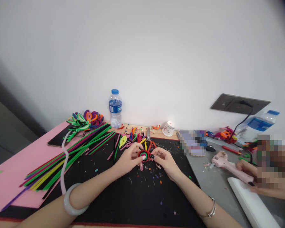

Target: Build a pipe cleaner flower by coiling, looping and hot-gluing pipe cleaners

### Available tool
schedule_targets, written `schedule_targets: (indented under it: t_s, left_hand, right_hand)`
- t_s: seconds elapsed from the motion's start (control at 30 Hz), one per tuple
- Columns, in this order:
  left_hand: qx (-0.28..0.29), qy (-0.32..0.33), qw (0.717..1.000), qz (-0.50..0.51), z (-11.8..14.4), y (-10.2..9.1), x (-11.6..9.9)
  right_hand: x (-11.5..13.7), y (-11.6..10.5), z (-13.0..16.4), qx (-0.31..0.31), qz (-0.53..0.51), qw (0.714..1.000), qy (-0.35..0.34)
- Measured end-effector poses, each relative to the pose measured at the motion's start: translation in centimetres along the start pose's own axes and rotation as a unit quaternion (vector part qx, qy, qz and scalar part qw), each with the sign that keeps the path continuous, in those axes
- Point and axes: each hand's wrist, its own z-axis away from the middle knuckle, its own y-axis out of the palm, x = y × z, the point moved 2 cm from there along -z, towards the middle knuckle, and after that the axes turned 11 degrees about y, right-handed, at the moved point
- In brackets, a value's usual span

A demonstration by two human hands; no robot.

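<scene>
On the surface, one black mat is spread under the work, with one flat pink foam sheet lying along its left edge. Across both, a single loose bundle of long fuzzy pipe cleaners is fanned out, mostly green with yellow, red and purple among them, and one pale white one is curled over it. Two clear plastic water bottles with blue caps are seen: one upright against the wall, the other lying tilted at the far right. One pink glue gun is held on the grey part by another person's hand. One small white paper cup lies on its side near the wall. At the mat's middle, one small round coil of red and green pipe cleaner is pinched between the fingertips of the left hand and the right hand, just above the mat. Tiny coloured scraps are scattered about, too many to count.
</scene>
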Motion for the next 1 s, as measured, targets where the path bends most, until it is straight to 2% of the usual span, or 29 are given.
schedule_targets:
  t_s: [0.23, 0.4, 1.0]
  left_hand:
    - [-0.001, -0.003, 1.0, 0.017, -0.13, 0.02, 0.11]
    - [0.008, -0.008, 1.0, 0.024, -0.17, 0.06, 0.14]
    - [0.031, -0.032, 0.999, -0.008, 0.16, 0.09, 0.45]
  right_hand:
    - [0.23, -0.16, 0.07, -0.047, -0.075, 0.996, -0.022]
    - [0.17, -0.31, -0.09, -0.026, -0.135, 0.99, -0.018]
    - [0.4, -0.34, -0.05, -0.026, -0.151, 0.988, -0.021]
